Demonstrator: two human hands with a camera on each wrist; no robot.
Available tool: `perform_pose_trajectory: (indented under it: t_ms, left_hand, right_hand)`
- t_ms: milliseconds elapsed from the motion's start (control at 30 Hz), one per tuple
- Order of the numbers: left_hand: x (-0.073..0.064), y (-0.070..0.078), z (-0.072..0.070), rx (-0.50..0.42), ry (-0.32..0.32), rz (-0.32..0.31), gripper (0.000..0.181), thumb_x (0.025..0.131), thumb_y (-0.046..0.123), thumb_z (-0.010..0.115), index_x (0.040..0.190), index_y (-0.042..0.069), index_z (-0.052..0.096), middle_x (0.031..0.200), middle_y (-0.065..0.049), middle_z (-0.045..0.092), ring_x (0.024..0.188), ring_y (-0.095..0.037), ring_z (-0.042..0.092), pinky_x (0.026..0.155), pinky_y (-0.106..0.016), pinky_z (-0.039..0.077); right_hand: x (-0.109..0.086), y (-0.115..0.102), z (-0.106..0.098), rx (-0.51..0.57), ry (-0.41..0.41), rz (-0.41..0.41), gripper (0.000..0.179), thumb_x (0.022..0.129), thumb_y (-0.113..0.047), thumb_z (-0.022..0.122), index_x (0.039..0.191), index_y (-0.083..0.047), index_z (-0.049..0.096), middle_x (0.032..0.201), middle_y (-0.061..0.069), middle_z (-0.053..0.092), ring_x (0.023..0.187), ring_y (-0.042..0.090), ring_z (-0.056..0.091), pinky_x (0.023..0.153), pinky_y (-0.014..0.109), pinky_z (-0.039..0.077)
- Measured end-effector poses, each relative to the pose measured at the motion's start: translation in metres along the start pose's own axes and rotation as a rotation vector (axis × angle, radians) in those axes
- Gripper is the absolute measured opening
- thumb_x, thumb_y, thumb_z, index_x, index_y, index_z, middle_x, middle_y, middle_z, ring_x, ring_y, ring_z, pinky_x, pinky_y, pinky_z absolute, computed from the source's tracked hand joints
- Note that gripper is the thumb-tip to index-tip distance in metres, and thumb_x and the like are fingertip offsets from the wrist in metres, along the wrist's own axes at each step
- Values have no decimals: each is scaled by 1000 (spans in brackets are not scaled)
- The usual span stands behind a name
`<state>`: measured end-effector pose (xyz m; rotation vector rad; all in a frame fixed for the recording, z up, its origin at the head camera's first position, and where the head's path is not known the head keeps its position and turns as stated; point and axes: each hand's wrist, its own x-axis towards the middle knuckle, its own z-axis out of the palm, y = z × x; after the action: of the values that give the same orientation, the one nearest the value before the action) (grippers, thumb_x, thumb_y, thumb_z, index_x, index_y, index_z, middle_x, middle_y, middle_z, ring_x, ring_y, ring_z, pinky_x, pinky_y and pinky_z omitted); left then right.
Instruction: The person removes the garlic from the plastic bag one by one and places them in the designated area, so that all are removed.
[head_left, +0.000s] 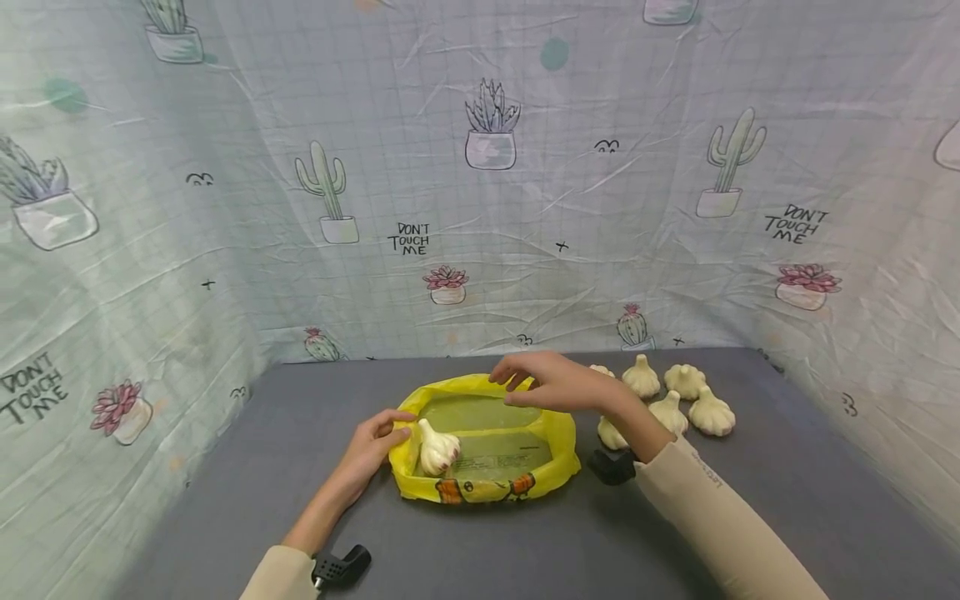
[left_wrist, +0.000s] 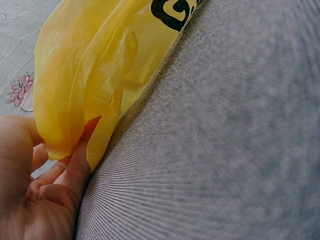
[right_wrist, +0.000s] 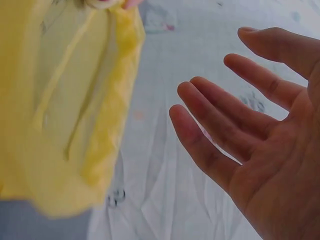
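A yellow plastic bag (head_left: 564, 450) lies on the table with its mouth spread wide, facing up. Inside it, at the left end, rests one garlic bulb (head_left: 438, 450). My left hand (head_left: 369, 452) grips the bag's left rim; in the left wrist view, thumb and fingers of that hand (left_wrist: 45, 185) pinch the yellow film (left_wrist: 75, 90). Over the bag's far right side hovers my right hand (head_left: 558, 381), palm down and holding nothing. The right wrist view shows this hand (right_wrist: 250, 135) with its fingers spread apart, away from the bag (right_wrist: 105, 125).
Several more garlic bulbs (head_left: 711, 412) sit in a group on the grey table (head_left: 495, 550), right of the bag and partly hidden behind my right forearm. A printed cloth (head_left: 555, 192) with cactus drawings hangs at the back and along both sides.
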<state>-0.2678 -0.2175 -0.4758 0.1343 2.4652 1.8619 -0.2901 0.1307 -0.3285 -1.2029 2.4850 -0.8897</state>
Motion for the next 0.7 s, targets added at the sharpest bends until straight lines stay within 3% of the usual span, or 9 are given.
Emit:
perform_pose_trajectory:
  t_ms: [233,567,700]
  left_hand:
    - [0,0,1,-26,-7,-16,31,103,20,63,132,7,67,126,-16,68,94,-15,64,77,-28,55]
    - [1,-1,0,-48,-24,-24,33,104,20,62,133,6,65,121,-15,70,91,-17,66,77,-29,56]
    - [1,-1,-1,-55,-29,-21,33,104,19,62,134,4,64,120,-15,70,91,-17,67,76,-29,57]
  right_hand:
    - [41,-8,17,-21,-124,-22,35,103,-27,63,136,-14,62,138,6,65,122,25,66,103,39,54]
    - [76,-13,42,41,-300,81,43,101,-28,68,140,-13,59,138,10,65,125,24,64,96,32,55]
    - [86,-19,49,70,-357,118,47,100,-28,68,144,-13,56,138,12,64,118,21,66,95,41,58]
